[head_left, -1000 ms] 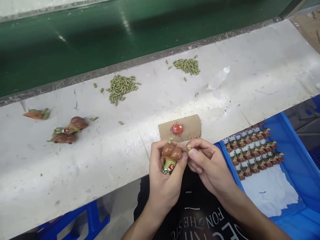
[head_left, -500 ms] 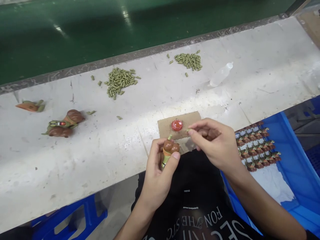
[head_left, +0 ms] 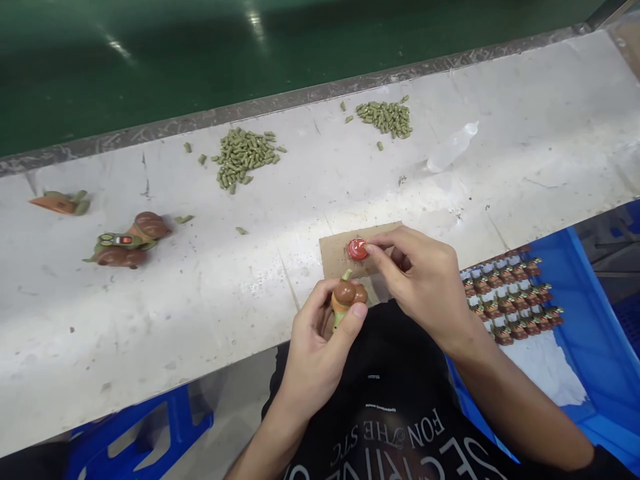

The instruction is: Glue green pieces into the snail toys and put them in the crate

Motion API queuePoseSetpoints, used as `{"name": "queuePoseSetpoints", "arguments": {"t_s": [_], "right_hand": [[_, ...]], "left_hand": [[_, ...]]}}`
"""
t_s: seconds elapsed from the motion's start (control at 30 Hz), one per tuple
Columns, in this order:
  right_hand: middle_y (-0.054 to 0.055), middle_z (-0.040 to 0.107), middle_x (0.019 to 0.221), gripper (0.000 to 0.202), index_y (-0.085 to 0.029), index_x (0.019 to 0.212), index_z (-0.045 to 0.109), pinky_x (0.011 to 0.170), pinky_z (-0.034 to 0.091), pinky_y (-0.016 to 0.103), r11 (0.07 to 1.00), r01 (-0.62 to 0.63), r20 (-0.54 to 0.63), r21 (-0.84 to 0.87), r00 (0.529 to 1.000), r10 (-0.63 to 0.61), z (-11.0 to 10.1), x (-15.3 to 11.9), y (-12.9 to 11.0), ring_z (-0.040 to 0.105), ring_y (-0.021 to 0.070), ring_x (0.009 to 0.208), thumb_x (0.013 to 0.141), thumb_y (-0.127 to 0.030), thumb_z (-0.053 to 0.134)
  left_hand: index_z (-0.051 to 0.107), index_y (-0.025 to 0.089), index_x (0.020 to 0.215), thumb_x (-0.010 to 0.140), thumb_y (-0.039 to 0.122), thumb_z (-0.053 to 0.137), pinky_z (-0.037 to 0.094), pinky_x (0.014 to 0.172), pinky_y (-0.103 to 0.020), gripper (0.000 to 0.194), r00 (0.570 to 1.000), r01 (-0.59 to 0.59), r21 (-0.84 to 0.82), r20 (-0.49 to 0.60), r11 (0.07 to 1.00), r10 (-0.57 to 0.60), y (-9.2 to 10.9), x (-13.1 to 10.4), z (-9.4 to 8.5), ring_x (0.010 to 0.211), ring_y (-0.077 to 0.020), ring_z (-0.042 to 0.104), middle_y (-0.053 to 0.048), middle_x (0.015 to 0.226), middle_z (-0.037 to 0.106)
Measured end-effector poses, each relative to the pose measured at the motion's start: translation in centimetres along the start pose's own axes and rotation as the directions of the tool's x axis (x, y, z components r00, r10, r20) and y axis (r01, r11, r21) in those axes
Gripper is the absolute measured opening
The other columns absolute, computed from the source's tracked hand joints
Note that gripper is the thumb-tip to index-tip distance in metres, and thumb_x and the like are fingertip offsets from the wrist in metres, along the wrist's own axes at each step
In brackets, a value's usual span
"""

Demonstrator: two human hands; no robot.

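My left hand [head_left: 320,347] is wrapped round a brown and green toy figure [head_left: 345,295], with a small green peg sticking up from its top. My right hand [head_left: 425,280] is pinched at the right edge of a small round red cap [head_left: 357,249] with shiny red contents. In the earlier frame these fingers held a small green peg; now their tips hide it. The red cap rests on a piece of brown cardboard [head_left: 333,257] in front of me. Two piles of green pegs, one left of centre [head_left: 245,157] and one further right [head_left: 387,118], lie beyond.
A clear bottle [head_left: 453,148] lies at the back right. More brown and green toy parts [head_left: 120,257] and an orange and green part [head_left: 59,202] are at the left. A blue bin [head_left: 595,320] at the right holds rows of toy figures. Beneath the table is a blue stool [head_left: 185,427].
My right hand has moved left, bringing its fingertips from beside the red cap to its edge. My left hand still holds the toy figure, slightly further right. The view has shifted a little.
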State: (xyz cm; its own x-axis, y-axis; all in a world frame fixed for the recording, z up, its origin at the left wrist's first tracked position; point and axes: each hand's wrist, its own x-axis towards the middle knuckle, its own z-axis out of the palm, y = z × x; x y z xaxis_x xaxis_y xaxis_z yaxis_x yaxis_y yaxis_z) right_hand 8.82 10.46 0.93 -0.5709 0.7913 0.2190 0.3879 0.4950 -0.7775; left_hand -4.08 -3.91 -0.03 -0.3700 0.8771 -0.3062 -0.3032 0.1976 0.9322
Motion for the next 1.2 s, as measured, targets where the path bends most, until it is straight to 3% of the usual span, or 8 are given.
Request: {"name": "queuePoseSetpoints", "arguments": {"t_s": [0.13, 0.2, 0.27, 0.37, 0.5, 0.93, 1.07, 1.2], "right_hand": [[0.003, 0.087, 0.1, 0.009, -0.025, 0.106, 0.085, 0.079, 0.067, 0.036, 0.98, -0.146, -0.066, 0.132, 0.986, 0.156, -0.1, -0.5, -0.8, 0.081, 0.022, 0.085, 0.112, -0.022, 0.079], [0.003, 0.087, 0.099, 0.007, -0.026, 0.106, 0.085, 0.072, 0.069, 0.034, 0.91, -0.263, -0.074, 0.321, 0.951, 0.301, -0.1, -1.0, -1.3, 0.082, 0.0216, 0.082, 0.111, -0.031, 0.084], [0.004, 0.087, 0.099, 0.012, -0.026, 0.103, 0.085, 0.069, 0.072, 0.033, 0.786, -0.348, -0.003, 0.512, 0.914, 0.406, -0.2, -1.5, -1.8, 0.085, 0.0227, 0.084, 0.107, -0.037, 0.089], [0.005, 0.088, 0.101, 0.019, -0.025, 0.1, 0.087, 0.08, 0.078, 0.035, 0.625, -0.416, 0.14, 0.66, 0.886, 0.442, -0.2, -2.0, -2.2, 0.088, 0.024, 0.09, 0.103, -0.042, 0.095], [0.006, 0.09, 0.101, 0.02, -0.024, 0.101, 0.089, 0.088, 0.08, 0.037, 0.55, -0.424, 0.209, 0.719, 0.887, 0.411, -0.3, -2.2, -2.0, 0.089, 0.0234, 0.092, 0.103, -0.043, 0.097], [0.005, 0.091, 0.111, 0.004, -0.026, 0.104, 0.088, 0.091, 0.078, 0.037, 0.589, -0.455, 0.256, 0.668, 0.884, 0.392, -0.5, -2.9, -1.5, 0.089, 0.0249, 0.104, 0.105, -0.029, 0.087], [0.004, 0.09, 0.114, 0.007, -0.027, 0.108, 0.088, 0.094, 0.074, 0.037, 0.72, -0.412, 0.243, 0.558, 0.911, 0.333, -0.8, -3.1, -1.4, 0.088, 0.0252, 0.108, 0.108, -0.024, 0.081], [0.001, 0.088, 0.11, 0.013, -0.028, 0.109, 0.085, 0.092, 0.067, 0.037, 0.857, -0.321, 0.233, 0.404, 0.942, 0.243, -1.3, -3.5, -1.5, 0.084, 0.0235, 0.104, 0.112, -0.02, 0.076]], "left_hand": [[0.081, 0.028, 0.114, 0.111, 0.042, 0.085, 0.056, 0.091, -0.026, 0.015, 1.0, -0.017, -0.066, -0.017, 0.998, 0.016, -0.5, 0.1, -0.2, 0.098, -0.0166, 0.071, 0.0, 0.107, 0.079], [0.082, 0.03, 0.118, 0.112, 0.041, 0.085, 0.056, 0.096, -0.027, 0.013, 1.0, -0.018, -0.118, -0.019, 0.993, 0.015, -0.7, 0.2, -0.3, 0.105, -0.018, 0.071, -0.001, 0.113, 0.079], [0.083, 0.032, 0.123, 0.113, 0.041, 0.084, 0.056, 0.1, -0.029, 0.013, 1.0, -0.015, -0.168, -0.007, 0.986, 0.014, -0.7, 0.2, -0.4, 0.112, -0.0196, 0.072, -0.002, 0.119, 0.078], [0.084, 0.033, 0.124, 0.113, 0.04, 0.084, 0.058, 0.101, -0.029, 0.013, 0.999, -0.026, -0.205, 0.025, 0.978, 0.032, -0.6, 0.3, -0.4, 0.114, -0.0202, 0.074, -0.002, 0.118, 0.08], [0.085, 0.034, 0.125, 0.111, 0.036, 0.087, 0.061, 0.101, -0.027, 0.015, 0.998, -0.053, -0.159, 0.03, 0.986, 0.059, -0.6, 0.3, -0.3, 0.113, -0.0187, 0.078, -0.001, 0.118, 0.084], [0.086, 0.031, 0.126, 0.107, 0.035, 0.09, 0.065, 0.103, -0.03, 0.02, 0.998, -0.057, -0.109, -0.009, 0.992, 0.056, -1.1, 0.1, -0.3, 0.112, -0.0211, 0.081, -0.003, 0.12, 0.086], [0.084, 0.028, 0.123, 0.107, 0.033, 0.088, 0.066, 0.098, -0.031, 0.017, 0.997, -0.082, -0.02, -0.015, 0.996, 0.081, -0.9, 0.1, -0.2, 0.108, -0.0224, 0.082, -0.005, 0.117, 0.085], [0.084, 0.028, 0.119, 0.104, 0.026, 0.089, 0.067, 0.099, -0.032, 0.016, 0.982, -0.186, 0.063, -0.013, 0.98, 0.187, -0.8, 0.2, -0.1, 0.111, -0.0236, 0.081, -0.005, 0.115, 0.083]]}}
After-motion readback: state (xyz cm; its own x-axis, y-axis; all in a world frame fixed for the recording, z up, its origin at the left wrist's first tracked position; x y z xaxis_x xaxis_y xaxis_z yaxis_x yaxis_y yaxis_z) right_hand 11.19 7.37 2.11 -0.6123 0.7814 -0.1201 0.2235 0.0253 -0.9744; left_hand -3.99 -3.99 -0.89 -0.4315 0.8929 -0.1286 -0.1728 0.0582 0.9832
